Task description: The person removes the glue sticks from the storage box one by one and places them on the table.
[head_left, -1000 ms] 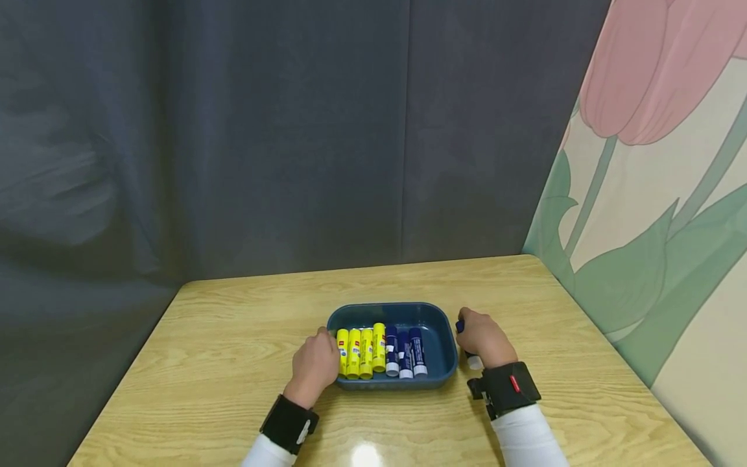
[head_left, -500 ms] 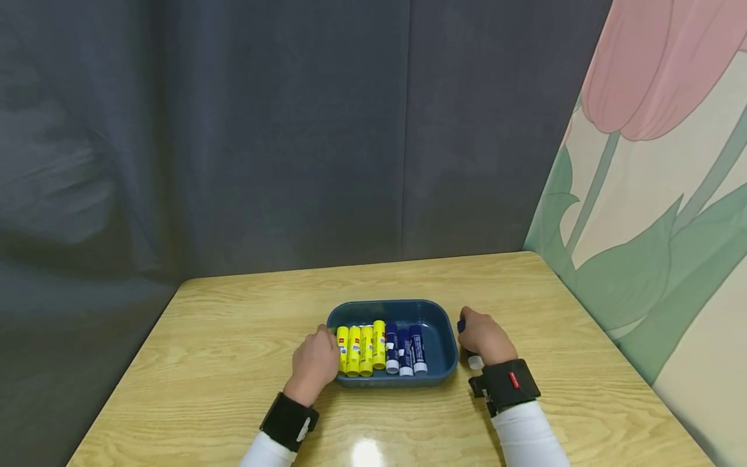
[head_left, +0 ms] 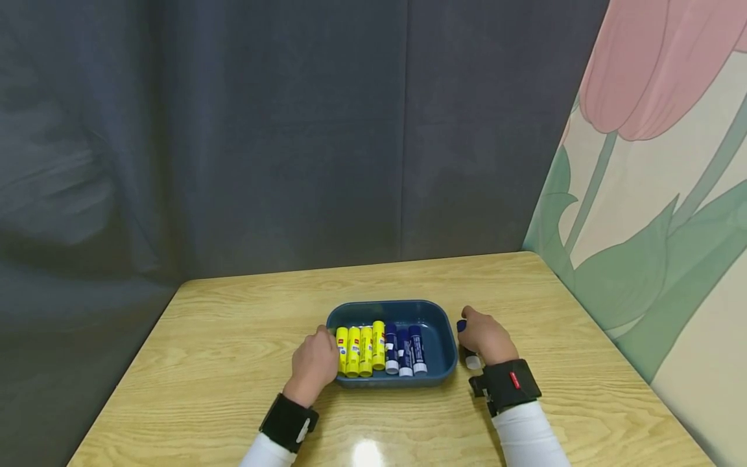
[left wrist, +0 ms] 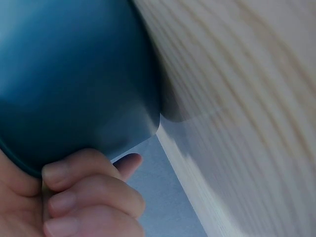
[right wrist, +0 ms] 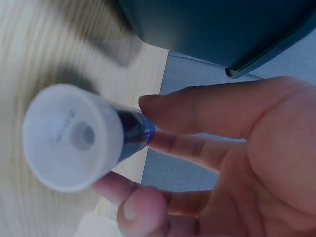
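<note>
A dark blue tray (head_left: 439, 350) holds a row of several yellow glue sticks (head_left: 366, 350) and 3 navy glue sticks with white ends (head_left: 417, 350). My left hand (head_left: 315, 360) grips the tray's left end; the left wrist view shows curled fingers (left wrist: 94, 192) at its rim. Right of the tray, apart from it, my right hand (head_left: 487, 337) holds another navy glue stick (right wrist: 133, 131) low over the table. Its white end faces the right wrist camera, with the thumb on one side and fingers on the other. Whether this stick touches the table, I cannot tell.
The wooden table (head_left: 233, 337) extends around the tray on all sides. A dark grey curtain (head_left: 292, 143) hangs behind the table's back edge. On the right stands a wall (head_left: 642, 214) painted with a tulip.
My right hand's fingers shift slightly around the navy glue stick, and its white end tilts a little. The left hand, the tray and the sticks inside stay in place.
</note>
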`<state>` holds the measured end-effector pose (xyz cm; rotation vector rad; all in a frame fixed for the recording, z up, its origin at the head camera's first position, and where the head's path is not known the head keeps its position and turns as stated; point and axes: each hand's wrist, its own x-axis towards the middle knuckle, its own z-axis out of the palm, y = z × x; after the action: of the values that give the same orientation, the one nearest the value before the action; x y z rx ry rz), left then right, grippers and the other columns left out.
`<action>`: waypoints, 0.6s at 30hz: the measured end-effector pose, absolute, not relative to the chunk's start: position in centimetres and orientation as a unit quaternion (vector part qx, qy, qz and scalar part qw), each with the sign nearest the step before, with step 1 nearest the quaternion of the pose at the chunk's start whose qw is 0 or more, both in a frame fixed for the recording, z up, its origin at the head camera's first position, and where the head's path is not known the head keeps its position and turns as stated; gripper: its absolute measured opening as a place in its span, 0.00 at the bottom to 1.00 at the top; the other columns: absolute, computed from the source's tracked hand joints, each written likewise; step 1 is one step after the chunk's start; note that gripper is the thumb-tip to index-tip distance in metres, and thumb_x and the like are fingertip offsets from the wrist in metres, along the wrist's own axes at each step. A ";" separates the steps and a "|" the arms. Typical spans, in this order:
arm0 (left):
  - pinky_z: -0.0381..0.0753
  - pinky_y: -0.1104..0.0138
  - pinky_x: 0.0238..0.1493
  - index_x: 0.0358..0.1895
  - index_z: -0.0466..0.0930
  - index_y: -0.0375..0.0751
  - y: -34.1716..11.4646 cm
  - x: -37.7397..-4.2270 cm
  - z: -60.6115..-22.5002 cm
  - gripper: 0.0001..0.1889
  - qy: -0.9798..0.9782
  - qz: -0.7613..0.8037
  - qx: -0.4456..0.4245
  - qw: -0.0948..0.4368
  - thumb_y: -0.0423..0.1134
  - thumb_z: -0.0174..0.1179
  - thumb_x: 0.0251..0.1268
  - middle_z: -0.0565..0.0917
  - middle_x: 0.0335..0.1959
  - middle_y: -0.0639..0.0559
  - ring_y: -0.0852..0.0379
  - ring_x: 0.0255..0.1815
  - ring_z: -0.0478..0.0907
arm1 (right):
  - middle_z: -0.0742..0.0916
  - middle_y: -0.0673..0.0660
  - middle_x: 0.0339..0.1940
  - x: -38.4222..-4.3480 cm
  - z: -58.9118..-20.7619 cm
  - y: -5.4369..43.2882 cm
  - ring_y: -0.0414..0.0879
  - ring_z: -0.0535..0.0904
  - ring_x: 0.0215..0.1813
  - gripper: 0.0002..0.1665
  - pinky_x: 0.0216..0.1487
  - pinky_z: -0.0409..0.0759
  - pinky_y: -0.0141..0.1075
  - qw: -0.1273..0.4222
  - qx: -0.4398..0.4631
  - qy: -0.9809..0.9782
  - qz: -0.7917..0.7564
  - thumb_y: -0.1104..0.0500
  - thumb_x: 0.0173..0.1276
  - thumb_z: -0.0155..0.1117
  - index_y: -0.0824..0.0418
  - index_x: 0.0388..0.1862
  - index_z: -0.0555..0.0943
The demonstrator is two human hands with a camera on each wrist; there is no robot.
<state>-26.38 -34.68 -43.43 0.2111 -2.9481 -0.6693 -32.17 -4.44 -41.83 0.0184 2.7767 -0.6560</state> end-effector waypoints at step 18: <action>0.61 0.66 0.09 0.38 0.69 0.31 -34.6 -26.4 -43.5 0.17 -0.971 -0.222 0.069 0.056 0.41 0.35 0.66 0.67 0.13 0.50 0.57 0.09 0.64 | 0.77 0.66 0.40 -32.1 -41.8 -4.6 0.52 0.73 0.33 0.26 0.28 0.70 0.45 0.143 0.008 0.964 -0.223 0.61 0.55 0.55 0.65 0.54 0.66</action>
<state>-26.38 -34.63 -43.46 0.2098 -2.9468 -0.6735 -32.12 -4.60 -41.78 0.0240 2.7805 -0.6438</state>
